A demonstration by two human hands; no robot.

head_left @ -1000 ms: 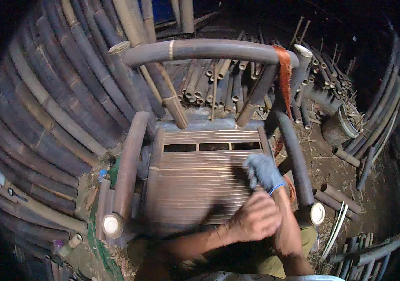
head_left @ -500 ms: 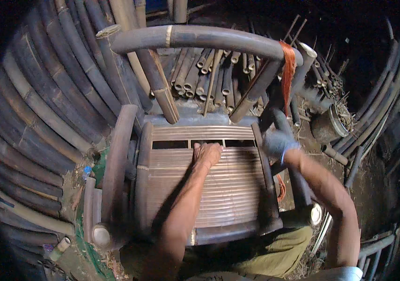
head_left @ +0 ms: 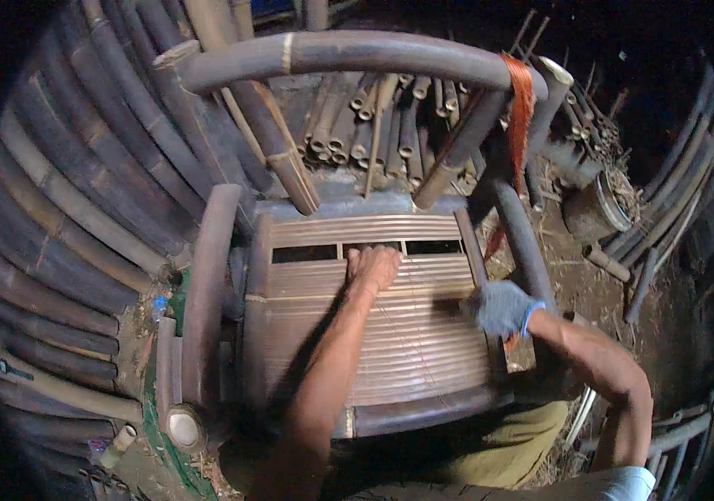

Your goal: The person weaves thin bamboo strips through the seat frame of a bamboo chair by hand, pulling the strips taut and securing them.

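Observation:
A bamboo chair stands before me, its seat made of narrow split-bamboo slats (head_left: 407, 355). Across the back of the seat runs a dark gap (head_left: 305, 253), divided by short crosspieces. My bare left hand (head_left: 375, 265) is closed at the gap's front edge, its fingers curled over the foremost slat beside it. From near this hand a thin reddish cord (head_left: 411, 334) trails down over the slats. My right hand (head_left: 500, 307), in a grey glove with a blue cuff, hovers by the seat's right edge. Its fingers are curled in; whatever they hold is hidden.
Thick bamboo armrests (head_left: 210, 292) flank the seat, and a curved top rail (head_left: 390, 52) crosses behind it. Orange strapping (head_left: 520, 100) hangs from the rail's right end. Large bamboo poles (head_left: 81, 217) line the left; cut tubes (head_left: 336, 138) lie behind. A bucket (head_left: 595, 213) stands at right.
My gloved right hand has come nearer and inward, from beside the right armrest to the seat's right edge. The left hand stays at the gap. The view has shifted slightly.

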